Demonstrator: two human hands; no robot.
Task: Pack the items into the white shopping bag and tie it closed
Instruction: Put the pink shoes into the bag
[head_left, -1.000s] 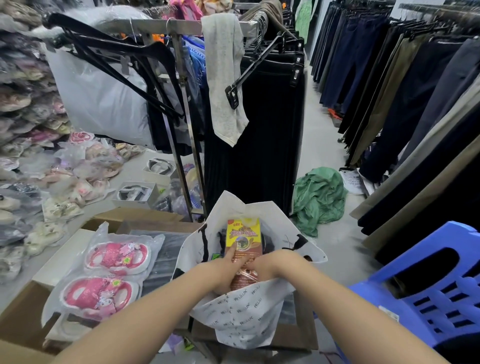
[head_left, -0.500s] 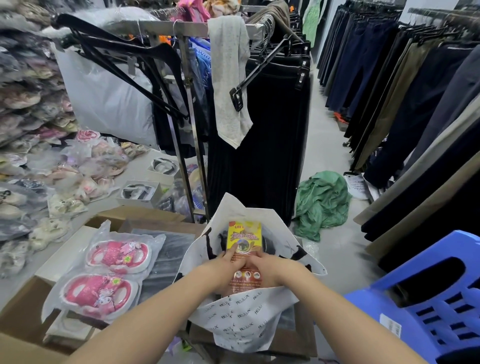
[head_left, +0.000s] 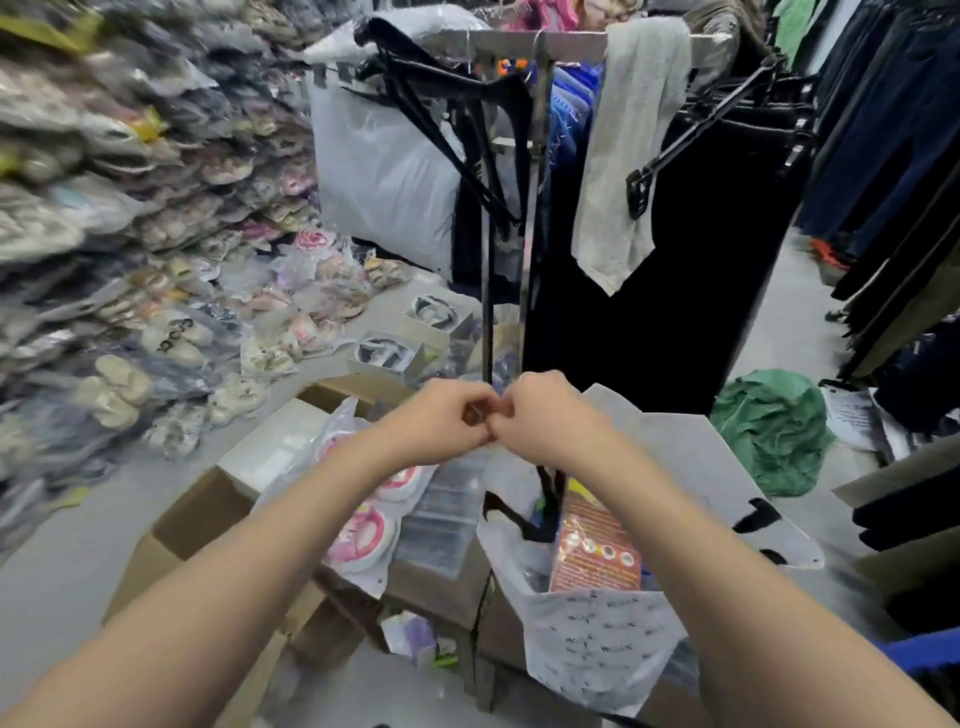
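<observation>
The white shopping bag (head_left: 597, 639) with small printed words stands open at the lower right on a box. An orange-red packet (head_left: 592, 545) stands upright inside it beside dark items. My left hand (head_left: 441, 415) and my right hand (head_left: 545, 410) are raised above the bag's left rim, knuckles touching and fingers pinched together. The bag's near-left edge and a black handle strap (head_left: 548, 483) rise toward the pinch. The exact grip is blurred.
Bagged pink slippers (head_left: 363, 525) lie on a cardboard box (head_left: 182, 525) to the left. A clothes rack post (head_left: 530, 249) stands just behind the hands. Heaps of bagged slippers (head_left: 130, 234) fill the left, and a green cloth (head_left: 774, 426) lies on the floor.
Both hands have left the orange-red packet, which now sits in the bag, and have risen above the rim with fingers pinched. The view has swung left.
</observation>
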